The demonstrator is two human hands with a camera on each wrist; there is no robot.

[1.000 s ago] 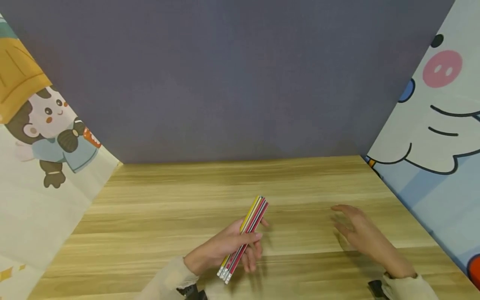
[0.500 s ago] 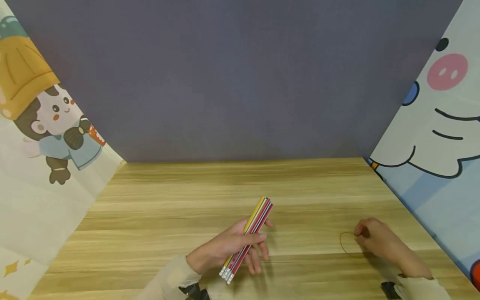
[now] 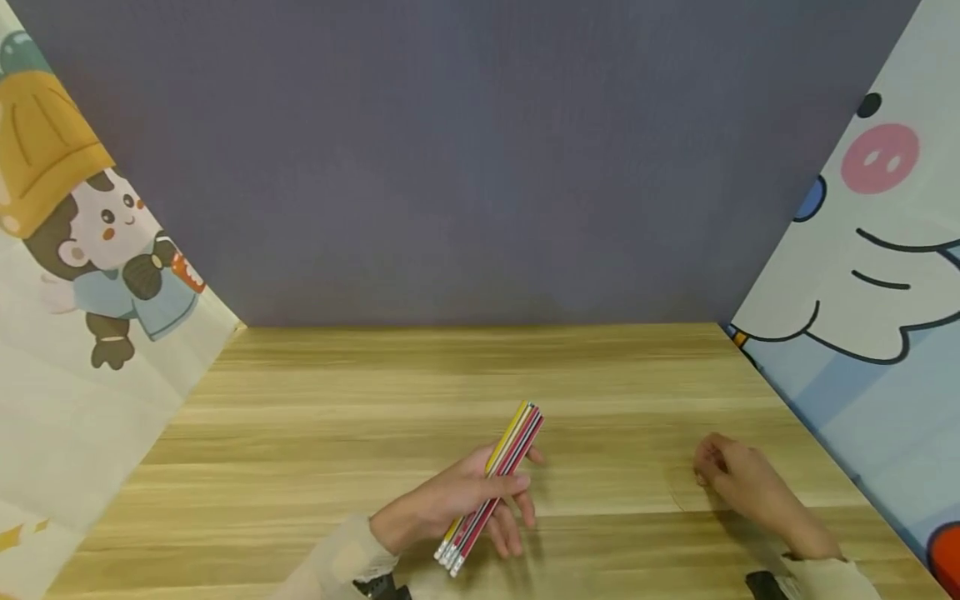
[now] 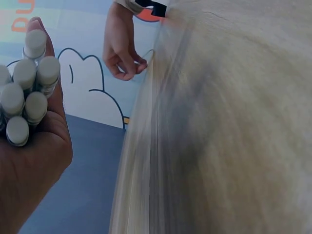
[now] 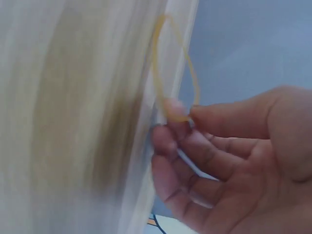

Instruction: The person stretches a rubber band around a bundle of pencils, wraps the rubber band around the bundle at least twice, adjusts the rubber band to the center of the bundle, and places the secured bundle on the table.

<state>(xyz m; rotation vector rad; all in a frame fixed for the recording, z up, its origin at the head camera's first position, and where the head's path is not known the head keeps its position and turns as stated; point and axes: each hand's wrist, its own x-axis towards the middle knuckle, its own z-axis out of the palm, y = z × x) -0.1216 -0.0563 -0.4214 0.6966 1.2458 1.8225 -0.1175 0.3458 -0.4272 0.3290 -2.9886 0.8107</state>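
Note:
A bundle of several pencils (image 3: 517,440), yellow, red and dark striped, lies slanted across the palm of my left hand (image 3: 465,492), the thumb pressed over it. In the left wrist view the pencils' pale eraser ends (image 4: 24,73) point toward the camera. Off to the right, my right hand (image 3: 742,483) pinches a thin yellow rubber band (image 5: 157,63) between thumb and fingertips. The band hangs as a loose loop, plain in the right wrist view and faint in the head view. Both hands are apart from each other, above the table.
The wood-grain table (image 3: 337,392) runs back to a grey upright panel (image 3: 480,167). Cartoon-printed side walls stand left (image 3: 112,250) and right (image 3: 862,292). Each wrist carries a dark strap device, such as the one on the right (image 3: 767,585).
The right hand came down and right to the table, took the rubber band between thumb and fingers, and now lifts it slightly. The left hand keeps the pencils in nearly the same place.

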